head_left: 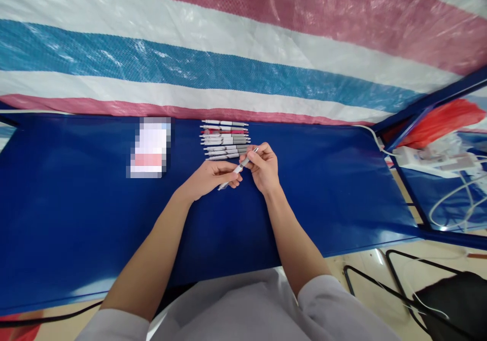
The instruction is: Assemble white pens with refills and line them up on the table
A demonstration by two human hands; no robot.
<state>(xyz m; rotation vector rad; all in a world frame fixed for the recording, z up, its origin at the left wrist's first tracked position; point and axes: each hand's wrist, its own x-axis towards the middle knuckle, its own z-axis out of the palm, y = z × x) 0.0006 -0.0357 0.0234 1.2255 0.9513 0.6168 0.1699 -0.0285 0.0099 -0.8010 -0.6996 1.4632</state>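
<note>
A white pen [238,169] with a grey grip and silver tip slants between my two hands, just above the blue table. My left hand [211,177] pinches its lower, clicker end between thumb and fingers. Around the grip near the tip, the thumb and fingers of my right hand [264,166] are closed. Beyond my hands lies a row of several pens [224,140], side by side with tips to the right. Most are white with grey grips, and one red pen [224,132] lies among them.
A blurred-out rectangular item [150,148] lies left of the pens on the blue table [95,219]. A striped plastic sheet [190,62] hangs behind. At right are a blue frame, a red bag [443,123], a white power strip [429,159] with cables, and a black chair [452,300].
</note>
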